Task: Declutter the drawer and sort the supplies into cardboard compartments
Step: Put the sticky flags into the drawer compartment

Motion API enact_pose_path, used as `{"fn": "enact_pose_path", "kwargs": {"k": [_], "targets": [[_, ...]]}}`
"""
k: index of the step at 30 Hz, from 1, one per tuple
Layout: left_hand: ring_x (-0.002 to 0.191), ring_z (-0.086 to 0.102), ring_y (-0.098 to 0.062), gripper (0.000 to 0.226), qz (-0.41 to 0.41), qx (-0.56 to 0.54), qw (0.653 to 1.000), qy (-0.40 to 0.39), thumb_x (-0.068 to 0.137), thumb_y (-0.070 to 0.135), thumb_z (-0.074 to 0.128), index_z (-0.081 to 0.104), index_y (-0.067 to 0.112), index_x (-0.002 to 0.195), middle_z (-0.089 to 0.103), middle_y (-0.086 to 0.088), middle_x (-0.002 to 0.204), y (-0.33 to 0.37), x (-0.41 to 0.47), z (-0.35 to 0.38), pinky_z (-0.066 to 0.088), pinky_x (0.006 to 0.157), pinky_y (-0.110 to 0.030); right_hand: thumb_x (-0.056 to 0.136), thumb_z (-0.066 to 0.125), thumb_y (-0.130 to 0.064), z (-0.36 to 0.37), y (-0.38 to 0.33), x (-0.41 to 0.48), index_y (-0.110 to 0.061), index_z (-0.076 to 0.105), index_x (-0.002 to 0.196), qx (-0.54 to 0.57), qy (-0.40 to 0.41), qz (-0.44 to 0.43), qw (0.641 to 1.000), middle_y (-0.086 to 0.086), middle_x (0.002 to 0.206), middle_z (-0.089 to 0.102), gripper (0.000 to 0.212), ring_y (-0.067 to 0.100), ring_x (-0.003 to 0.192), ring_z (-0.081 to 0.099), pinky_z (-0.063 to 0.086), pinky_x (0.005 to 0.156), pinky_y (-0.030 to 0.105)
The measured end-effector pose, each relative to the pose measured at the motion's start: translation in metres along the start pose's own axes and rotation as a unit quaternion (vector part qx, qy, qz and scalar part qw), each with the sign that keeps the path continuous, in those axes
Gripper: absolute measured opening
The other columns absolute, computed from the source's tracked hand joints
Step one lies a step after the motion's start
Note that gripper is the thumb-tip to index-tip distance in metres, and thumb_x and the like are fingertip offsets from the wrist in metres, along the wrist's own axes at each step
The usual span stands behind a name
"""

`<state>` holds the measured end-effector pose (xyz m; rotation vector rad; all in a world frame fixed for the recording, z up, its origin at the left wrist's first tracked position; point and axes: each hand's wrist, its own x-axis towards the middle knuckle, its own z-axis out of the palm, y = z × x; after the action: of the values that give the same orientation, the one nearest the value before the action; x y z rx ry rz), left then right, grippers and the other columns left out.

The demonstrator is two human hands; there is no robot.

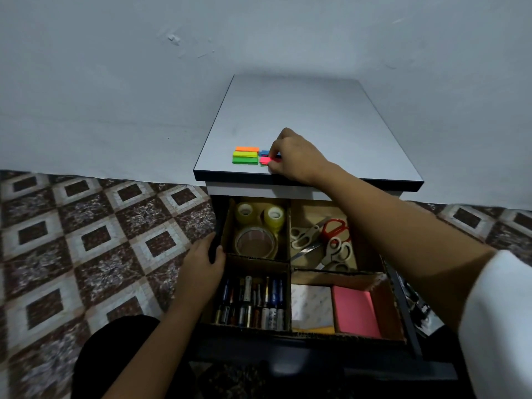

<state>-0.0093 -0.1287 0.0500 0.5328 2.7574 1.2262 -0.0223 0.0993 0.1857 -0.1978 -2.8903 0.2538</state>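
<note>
The open drawer (403,309) holds a cardboard divider (289,263) with four compartments. Tape rolls (254,228) fill the far left one, scissors (322,240) the far right, batteries (253,303) the near left, a pink note pad (355,311) and white paper (312,306) the near right. On the cabinet top (305,110) lie orange, yellow and green sticky flag strips (245,155). My right hand (293,156) pinches the pink and blue flag strips (264,156) beside them. My left hand (203,262) grips the drawer's left side.
The cabinet stands against a pale wall. A brown and white patterned tile floor (86,240) spreads to the left and right. My dark-clothed knee (121,355) is at the lower left. Dark metal items (414,303) lie right of the cardboard in the drawer.
</note>
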Motion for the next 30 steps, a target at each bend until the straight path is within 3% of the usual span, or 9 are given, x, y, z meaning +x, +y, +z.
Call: {"fn": "enact_pose_path", "kwargs": {"k": [10,16,19,22,24,28,30], "targets": [[0.123,0.048,-0.025,0.043,0.002,0.005,1.0,0.001,0.097,0.022,0.047,0.044,0.008,0.138,0.051,-0.012,0.134,-0.003,0.0,0.0,0.039,0.097,-0.033,0.089,0.058,-0.029,-0.011,0.002,-0.008,-0.007,0.063,0.109,0.053,0.072,0.021,0.996,0.011,0.108,0.059,0.03,0.022,0.092,0.057,0.051,0.081,0.035],[0.123,0.047,-0.026,0.043,0.006,0.008,1.0,0.007,0.097,0.022,0.047,0.044,0.009,0.138,0.05,-0.013,0.135,-0.001,-0.001,0.0,0.038,0.096,-0.032,0.088,0.06,-0.028,-0.016,0.007,-0.052,-0.008,0.063,0.102,0.146,0.09,0.056,0.984,0.007,0.095,0.065,0.024,0.019,0.085,0.059,0.05,0.072,0.032],[0.121,0.048,-0.027,0.042,0.01,0.011,1.0,0.008,0.097,0.021,0.047,0.045,0.008,0.137,0.051,-0.014,0.134,-0.001,-0.001,0.0,0.038,0.093,-0.03,0.088,0.062,-0.025,-0.01,0.005,-0.09,-0.011,0.063,0.097,0.188,0.071,0.076,0.977,0.003,0.09,0.064,0.017,0.015,0.08,0.058,0.047,0.069,0.026],[0.122,0.048,-0.027,0.042,0.012,0.019,1.0,0.01,0.097,0.021,0.047,0.045,0.007,0.137,0.052,-0.014,0.134,-0.001,-0.001,0.0,0.039,0.093,-0.032,0.088,0.063,-0.025,0.005,0.001,-0.13,-0.018,0.059,0.089,0.22,0.038,0.096,0.97,-0.006,0.078,0.059,0.009,0.002,0.067,0.054,0.043,0.058,0.008],[0.123,0.047,-0.028,0.043,0.011,0.02,1.0,0.008,0.097,0.022,0.046,0.044,0.007,0.137,0.051,-0.015,0.135,-0.001,-0.001,0.0,0.039,0.096,-0.034,0.089,0.062,-0.024,0.019,-0.002,-0.155,-0.02,0.056,0.086,0.217,0.01,0.117,0.969,-0.012,0.072,0.054,0.008,-0.003,0.06,0.05,0.039,0.055,0.004],[0.122,0.047,-0.028,0.043,0.012,0.023,1.0,0.006,0.097,0.022,0.046,0.045,0.006,0.137,0.051,-0.015,0.135,0.0,-0.001,0.0,0.039,0.095,-0.033,0.091,0.059,-0.019,0.048,-0.003,-0.193,-0.013,0.061,0.093,0.218,-0.058,0.164,0.96,-0.008,0.074,0.057,0.007,-0.001,0.059,0.051,0.039,0.051,0.008],[0.122,0.048,-0.029,0.043,0.009,0.026,1.0,0.003,0.097,0.023,0.046,0.045,0.007,0.137,0.051,-0.015,0.134,-0.001,-0.001,0.0,0.039,0.095,-0.033,0.089,0.061,-0.023,0.061,-0.002,-0.204,-0.008,0.064,0.09,0.194,-0.085,0.176,0.961,0.0,0.075,0.064,0.015,0.009,0.062,0.057,0.043,0.054,0.015]]}}
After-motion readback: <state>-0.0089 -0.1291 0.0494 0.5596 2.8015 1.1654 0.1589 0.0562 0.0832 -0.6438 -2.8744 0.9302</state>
